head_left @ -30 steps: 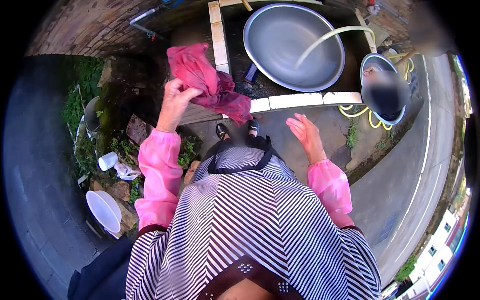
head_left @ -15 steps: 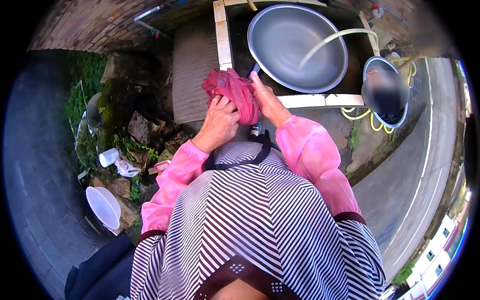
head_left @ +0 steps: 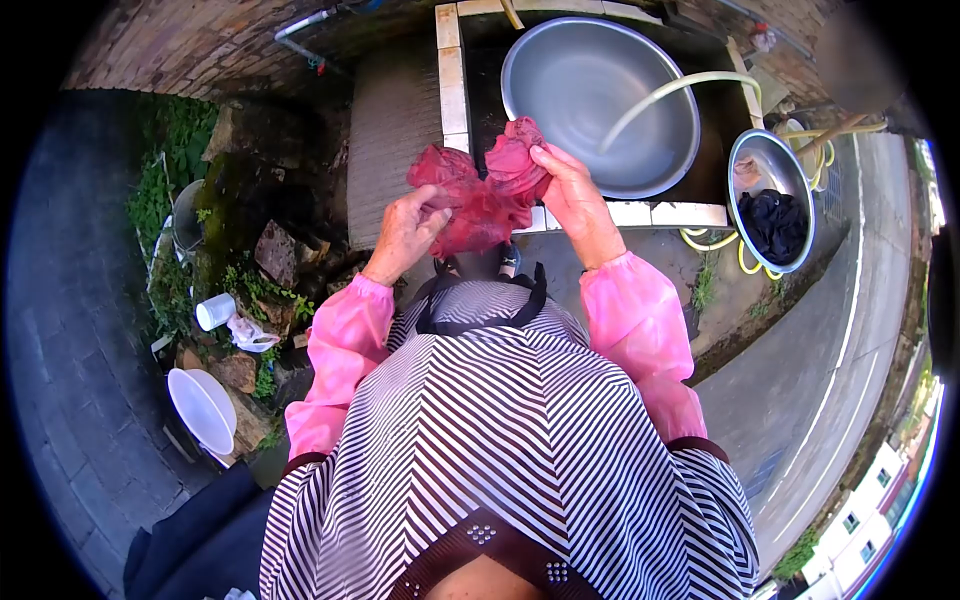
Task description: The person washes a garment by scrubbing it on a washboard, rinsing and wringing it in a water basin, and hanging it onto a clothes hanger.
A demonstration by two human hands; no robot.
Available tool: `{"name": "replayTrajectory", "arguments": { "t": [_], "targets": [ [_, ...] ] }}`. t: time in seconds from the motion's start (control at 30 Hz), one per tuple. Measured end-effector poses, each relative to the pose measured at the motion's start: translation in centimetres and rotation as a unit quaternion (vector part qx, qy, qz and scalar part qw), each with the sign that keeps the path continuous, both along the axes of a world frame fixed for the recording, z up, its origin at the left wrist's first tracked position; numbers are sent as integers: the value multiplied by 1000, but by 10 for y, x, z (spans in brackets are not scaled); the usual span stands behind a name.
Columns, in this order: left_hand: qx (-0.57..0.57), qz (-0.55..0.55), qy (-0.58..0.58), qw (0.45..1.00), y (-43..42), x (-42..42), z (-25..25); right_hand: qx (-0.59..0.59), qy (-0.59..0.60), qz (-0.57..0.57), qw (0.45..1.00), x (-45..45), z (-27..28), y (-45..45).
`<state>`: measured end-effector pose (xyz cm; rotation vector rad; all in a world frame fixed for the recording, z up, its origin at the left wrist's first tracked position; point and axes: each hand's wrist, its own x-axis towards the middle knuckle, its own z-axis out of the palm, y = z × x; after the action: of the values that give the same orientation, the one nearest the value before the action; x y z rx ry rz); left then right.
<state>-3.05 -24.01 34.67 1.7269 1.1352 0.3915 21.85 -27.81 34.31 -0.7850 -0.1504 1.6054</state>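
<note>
A thin red cloth, crumpled and wet-looking, is stretched between my two hands at the tiled edge. My left hand pinches its left side with curled fingers. On the other side, my right hand grips a bunched upper part between thumb and fingers, palm partly turned up. Just beyond the cloth stands a large metal basin, with a pale hose curving down into it.
At right a smaller metal basin holds dark cloth. White tiled edging frames the washing area. Rocks, a white cup and a white plastic tub lie at left. A road runs along the right.
My hands have moved apart, spreading the red cloth that was bunched between them. The blue object by my right hand no longer shows. The view has shifted slightly.
</note>
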Motion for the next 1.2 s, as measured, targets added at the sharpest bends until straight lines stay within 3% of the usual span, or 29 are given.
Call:
{"name": "replayTrajectory", "arguments": {
  "t": [0.13,0.23,0.33,0.47,0.6,0.67,0.73,0.77,0.87,0.9,1.0,1.03,1.2],
  "targets": [
    [18,3,15,1000,7,22,0,1,23,-26,999,5,15,-8],
    [105,-27,-45,993,8,43,-8,-8,12,-24,1000,5,15,-11],
    [110,-109,-130,979,14,63,9,-18,-8,-10,1000,4,15,-14],
    [0,-103,-90,991,11,77,32,-1,-114,-4,993,-3,23,-14],
    [27,-73,-107,991,6,78,14,-13,-219,6,976,-3,31,-16],
    [-11,-69,-80,994,8,72,5,-6,-204,15,979,-5,30,-19],
    [25,-54,-67,996,13,66,-13,-9,-214,20,977,-3,27,-21],
    [43,-46,-60,996,14,65,-9,-16,-232,20,972,-1,24,-21],
    [-56,-12,-88,994,17,57,12,-20,-263,4,965,5,19,-22],
    [-108,43,-167,979,15,58,15,-19,-270,-4,963,7,18,-24],
    [-46,67,-172,982,23,44,25,-26,-253,-23,967,16,15,-28],
    [26,47,-168,984,28,38,26,-29,-250,-20,968,22,6,-30],
    [-44,79,-241,966,31,30,42,-50,-217,-28,975,34,5,-43]
  ]
}}
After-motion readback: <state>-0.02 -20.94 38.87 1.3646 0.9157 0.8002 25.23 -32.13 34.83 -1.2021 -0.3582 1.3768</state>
